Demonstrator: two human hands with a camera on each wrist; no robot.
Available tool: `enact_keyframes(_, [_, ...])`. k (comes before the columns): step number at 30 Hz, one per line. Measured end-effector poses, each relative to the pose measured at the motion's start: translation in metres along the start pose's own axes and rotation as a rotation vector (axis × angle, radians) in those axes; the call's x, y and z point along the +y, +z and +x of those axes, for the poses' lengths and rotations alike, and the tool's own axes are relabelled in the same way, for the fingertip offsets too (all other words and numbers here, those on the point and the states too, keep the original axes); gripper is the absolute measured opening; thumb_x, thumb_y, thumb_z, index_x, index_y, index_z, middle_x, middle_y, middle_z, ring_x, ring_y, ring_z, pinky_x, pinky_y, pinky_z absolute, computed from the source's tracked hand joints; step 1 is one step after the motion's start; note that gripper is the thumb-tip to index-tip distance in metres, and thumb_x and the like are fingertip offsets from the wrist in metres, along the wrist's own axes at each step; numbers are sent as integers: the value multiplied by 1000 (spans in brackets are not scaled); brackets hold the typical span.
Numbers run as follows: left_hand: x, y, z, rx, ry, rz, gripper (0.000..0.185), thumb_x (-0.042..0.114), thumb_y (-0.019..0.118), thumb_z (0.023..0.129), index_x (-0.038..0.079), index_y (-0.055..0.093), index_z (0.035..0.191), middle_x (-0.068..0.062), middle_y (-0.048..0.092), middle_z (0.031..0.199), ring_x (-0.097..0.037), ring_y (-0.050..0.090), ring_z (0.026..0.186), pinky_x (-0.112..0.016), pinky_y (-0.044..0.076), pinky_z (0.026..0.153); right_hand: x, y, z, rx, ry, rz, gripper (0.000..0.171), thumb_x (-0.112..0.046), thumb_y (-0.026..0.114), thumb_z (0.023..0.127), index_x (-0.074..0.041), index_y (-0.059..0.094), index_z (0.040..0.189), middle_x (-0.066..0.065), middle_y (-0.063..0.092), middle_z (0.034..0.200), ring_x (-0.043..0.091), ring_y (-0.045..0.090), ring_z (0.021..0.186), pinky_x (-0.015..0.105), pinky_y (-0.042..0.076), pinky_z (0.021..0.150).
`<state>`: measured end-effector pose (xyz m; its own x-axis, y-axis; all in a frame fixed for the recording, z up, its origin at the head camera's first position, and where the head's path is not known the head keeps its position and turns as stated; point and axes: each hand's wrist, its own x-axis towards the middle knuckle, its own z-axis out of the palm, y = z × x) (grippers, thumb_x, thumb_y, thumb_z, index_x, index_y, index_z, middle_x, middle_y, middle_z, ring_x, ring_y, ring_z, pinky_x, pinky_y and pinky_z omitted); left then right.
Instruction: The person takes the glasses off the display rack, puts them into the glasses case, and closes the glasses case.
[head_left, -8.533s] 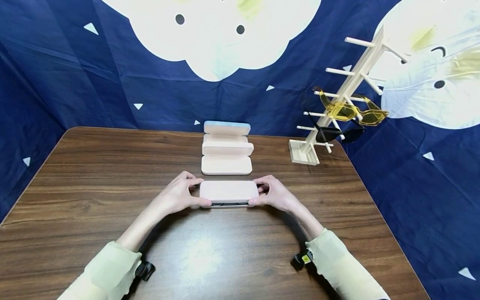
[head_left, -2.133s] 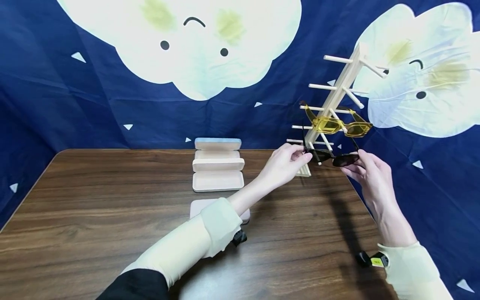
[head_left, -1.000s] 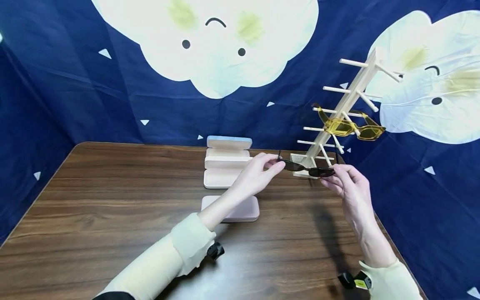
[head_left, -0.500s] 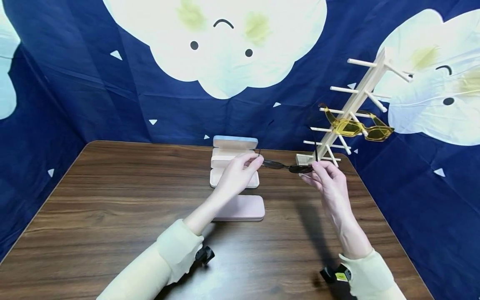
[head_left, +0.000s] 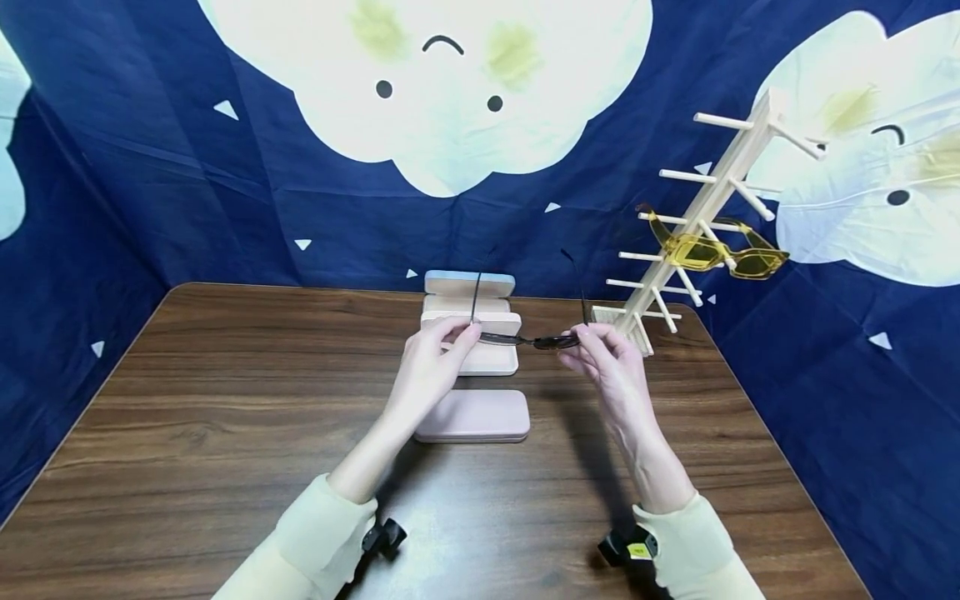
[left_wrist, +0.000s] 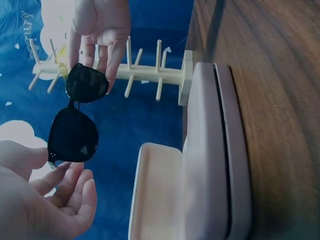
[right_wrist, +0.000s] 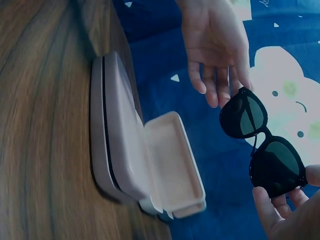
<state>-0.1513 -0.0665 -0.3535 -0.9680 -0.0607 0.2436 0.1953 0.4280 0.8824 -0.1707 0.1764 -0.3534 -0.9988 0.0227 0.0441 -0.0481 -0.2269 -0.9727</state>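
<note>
Both hands hold a pair of black sunglasses (head_left: pixel 557 342) in the air above the table, temples unfolded and pointing away. The left hand (head_left: pixel 431 367) pinches one end of the frame between thumb and fingers; the right hand (head_left: pixel 618 379) pinches the other. Two dark lenses (left_wrist: pixel 73 135) show fully in the left wrist view, and the right wrist view has the same sunglasses (right_wrist: pixel 278 167). Below and nearer lies a pale pink glasses case (head_left: pixel 474 414) with its lid down. Behind it stands an open, pale-lined case (head_left: pixel 489 360), partly covered by the left hand and sunglasses.
A wooden display stand (head_left: pixel 708 196) with several pegs rises at the table's back right. Yellow sunglasses (head_left: pixel 693 252) hang on it. A blue cloth (head_left: pixel 165 200) with white clouds hangs behind the wooden table (head_left: pixel 187 417).
Earlier both hands were on the pink case, its lid slightly raised; it is now down. The black sunglasses came off the stand and moved left in both hands, above the cases.
</note>
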Motion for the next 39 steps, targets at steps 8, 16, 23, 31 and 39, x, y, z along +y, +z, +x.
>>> enact_keyframes(8, [-11,-9,-13,66,-91,-58,47,30,65,101,14,60,145,-11,75,114,-25,72,106,-43,56,98,13,18,-4,-53,29,-13,4,-10,60,103,-9,64,100,2,75,98,15,75,88,31,63,87])
enact_keyframes(16, [-17,-15,-20,87,-102,-72,51,24,69,100,12,56,148,-10,73,118,-21,70,107,-28,56,93,22,28,-7,-75,42,-3,4,-11,62,103,-9,64,100,1,75,99,15,74,86,35,62,91])
enact_keyframes(23, [-24,-19,-26,58,-105,-103,63,21,76,95,14,51,152,-10,71,123,-20,68,108,-18,55,91,27,31,-11,-81,64,-4,4,-11,61,103,-7,63,102,6,74,103,14,73,86,39,61,95])
enact_keyframes(31, [-28,-20,-31,51,-119,-100,67,18,79,91,17,51,152,-8,67,127,-15,64,107,-28,58,96,32,32,-16,-84,71,-9,5,-10,61,103,-6,62,103,7,74,102,16,74,90,35,62,91])
enact_keyframes(39, [-31,-24,-33,57,-132,-87,67,17,81,90,20,54,151,-4,67,125,-11,61,101,-10,53,87,34,33,-17,-74,74,-27,5,-8,62,102,-5,63,105,10,72,107,15,73,92,33,62,90])
